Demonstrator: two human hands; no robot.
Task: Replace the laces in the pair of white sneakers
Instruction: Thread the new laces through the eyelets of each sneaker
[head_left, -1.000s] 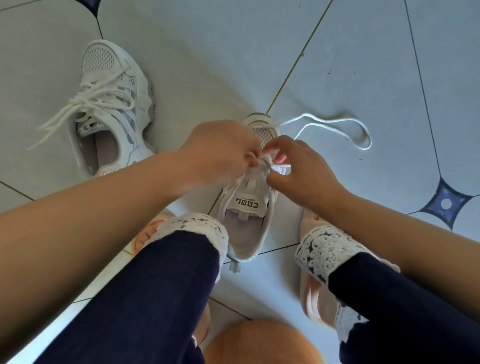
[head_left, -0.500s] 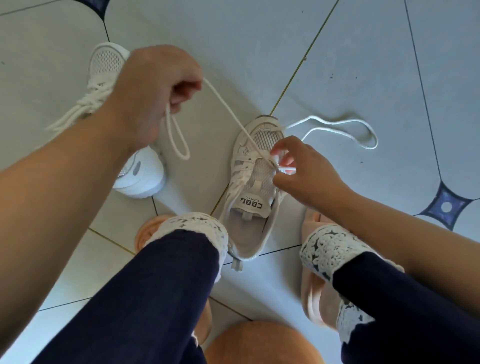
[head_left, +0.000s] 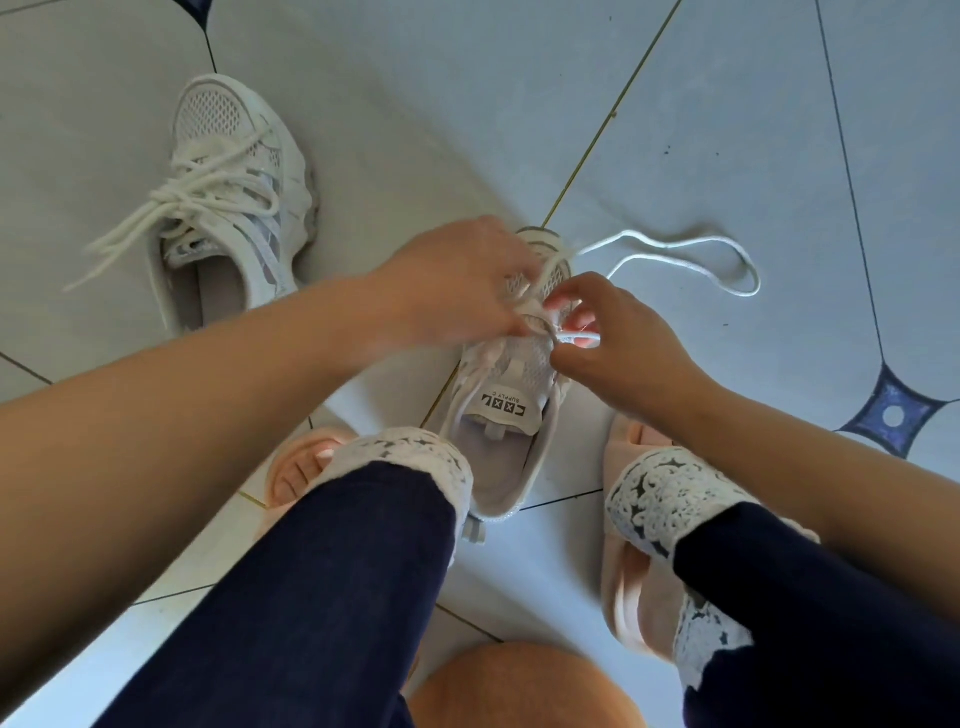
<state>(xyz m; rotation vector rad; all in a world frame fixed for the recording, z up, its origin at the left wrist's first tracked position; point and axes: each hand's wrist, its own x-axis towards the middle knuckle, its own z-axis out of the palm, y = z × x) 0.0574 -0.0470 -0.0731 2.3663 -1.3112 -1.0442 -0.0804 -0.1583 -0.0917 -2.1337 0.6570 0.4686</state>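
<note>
You had the sneaker (head_left: 511, 387) directly under both hands, toe pointing away from you, and you looked to be partway through threading its lace (head_left: 675, 243). Your left grip (head_left: 457, 280) was curled and pinching the lace over the eyelets near the toe, though blur hid the exact fingertips. Your right grip (head_left: 623, 353) was also curled, and it seemed to pinch the lace at the eyelet edge, touching the left fingertips. The slack lay looped beyond the right grip. The next move, I judge, called for finding the next eyelet, feeding the tip through and drawing the slack in evenly. The other sneaker (head_left: 228, 171) stood well out past your left grip, laced but with its ends loose. All of it sat on a pale tiled floor (head_left: 727, 104) with thin joints and a blue inlay (head_left: 891, 415). Your slippers (head_left: 296, 467) were nearer you than the grips.
</note>
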